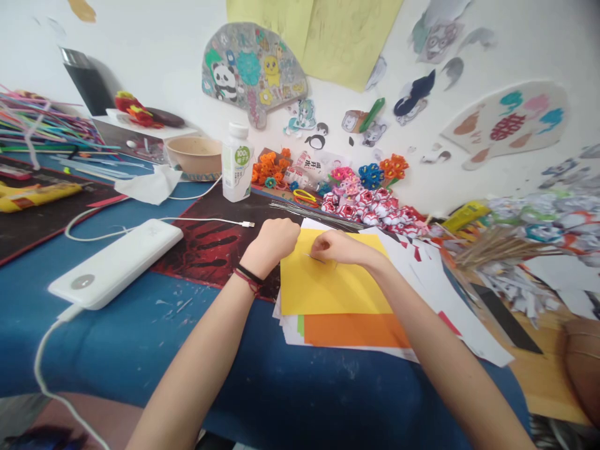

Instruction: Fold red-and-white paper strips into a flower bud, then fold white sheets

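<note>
The right fingers point(317, 251) half-hide something thin above yellow paper point(337, 290).

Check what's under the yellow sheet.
Jutting out below the yellow sheet: an orange sheet, a green sliver and white sheets. White also shows at top and right. Whatever lies fully beneath is covered; sheet count can't be told.

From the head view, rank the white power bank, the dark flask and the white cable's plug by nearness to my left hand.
Nearest to the left hand first:
1. Cable's plug, just left
2. Power bank, farther left
3. Dark flask, back left by the wall
</note>
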Demonstrator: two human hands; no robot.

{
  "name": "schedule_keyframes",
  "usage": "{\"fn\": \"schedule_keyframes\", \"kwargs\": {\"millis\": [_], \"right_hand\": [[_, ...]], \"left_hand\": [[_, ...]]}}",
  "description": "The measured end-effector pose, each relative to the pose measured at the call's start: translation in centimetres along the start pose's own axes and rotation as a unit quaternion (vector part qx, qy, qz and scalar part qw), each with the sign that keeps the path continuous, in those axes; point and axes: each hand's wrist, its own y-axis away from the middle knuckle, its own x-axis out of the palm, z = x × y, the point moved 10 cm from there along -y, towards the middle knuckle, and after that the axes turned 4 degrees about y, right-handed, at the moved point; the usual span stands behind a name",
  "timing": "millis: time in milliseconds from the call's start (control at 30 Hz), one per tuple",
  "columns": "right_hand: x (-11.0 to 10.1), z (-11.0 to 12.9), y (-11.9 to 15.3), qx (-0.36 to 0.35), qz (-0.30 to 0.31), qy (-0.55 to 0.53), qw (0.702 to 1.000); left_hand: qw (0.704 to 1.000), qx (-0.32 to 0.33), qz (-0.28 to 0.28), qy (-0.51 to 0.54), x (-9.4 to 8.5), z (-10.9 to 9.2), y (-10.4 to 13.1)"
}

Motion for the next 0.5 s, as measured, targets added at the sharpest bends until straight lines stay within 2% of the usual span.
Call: {"fn": "schedule_keyframes", "kwargs": {"millis": [167, 267, 367, 500], "right_hand": [[-0.4, 0.2, -0.1, 0.004, -0.013, 0.008, 1.000], [-1.4, -0.3, 0.4, 0.003, -0.053, 0.011, 0.999], [-2.0, -0.9, 1.9, 0.000, -0.093, 0.009, 0.996], [-1.8, -1.7, 4.6, -0.008, -0.169, -0.009, 0.986]], "left_hand": [[1.000, 0.009, 0.003, 0.001, 0.1, -0.1, 0.0], [1.000, 0.013, 0.002, 0.000, 0.1, -0.1, 0.1], [1.000, 0.018, 0.003, 0.005, 0.0, -0.2, 0.0], [0.999, 0.025, 0.013, 0.021, -0.2, -0.4, -0.2]]}}
